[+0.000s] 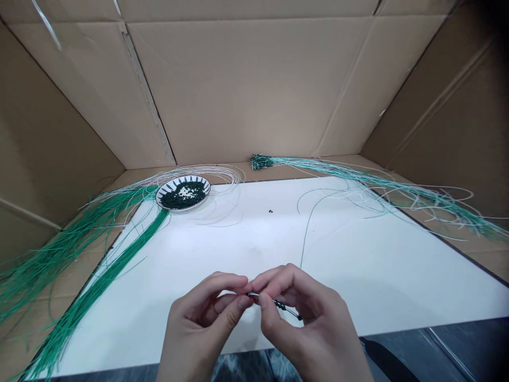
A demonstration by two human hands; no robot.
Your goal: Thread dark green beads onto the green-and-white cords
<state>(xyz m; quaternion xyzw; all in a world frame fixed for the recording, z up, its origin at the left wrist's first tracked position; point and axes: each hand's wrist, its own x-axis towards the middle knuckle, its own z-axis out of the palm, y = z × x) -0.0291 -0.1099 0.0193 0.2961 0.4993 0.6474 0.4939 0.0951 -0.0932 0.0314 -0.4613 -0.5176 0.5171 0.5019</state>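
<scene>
The left hand [202, 323] and the right hand [306, 318] meet with their fingertips almost touching, and each pinches a short beaded strand [280, 304] between thumb and fingers. The strand lies inside the grip, sloping gently down to the right. Its small dark beads [281, 304] sit in a row between the two hands, partly hidden by the right thumb and fingers, and a glinting end shows just beside the left fingertips. A thin green wire [308, 233] rises from behind the right hand and curves away across the board, though the fingers hide whether it joins the strand.

Both hands are above the near part of a white board [358, 276]. Well ahead of them, two tiny dark beads [270, 211] lie on the board. Further left, a round patterned plate [162, 197] at the board's far corner holds a heap of dark green beads [183, 195] with some pale ones among them. Loops of fine white strands [222, 174] curve around the plate. Long green-and-white strand bundles [87, 254] fan out to the left, and another bundle [397, 185] stretches right from a beaded tuft [260, 162]. Cardboard walls [246, 79] rise behind everything, and a black strip [385, 361] lies at the lower right.
</scene>
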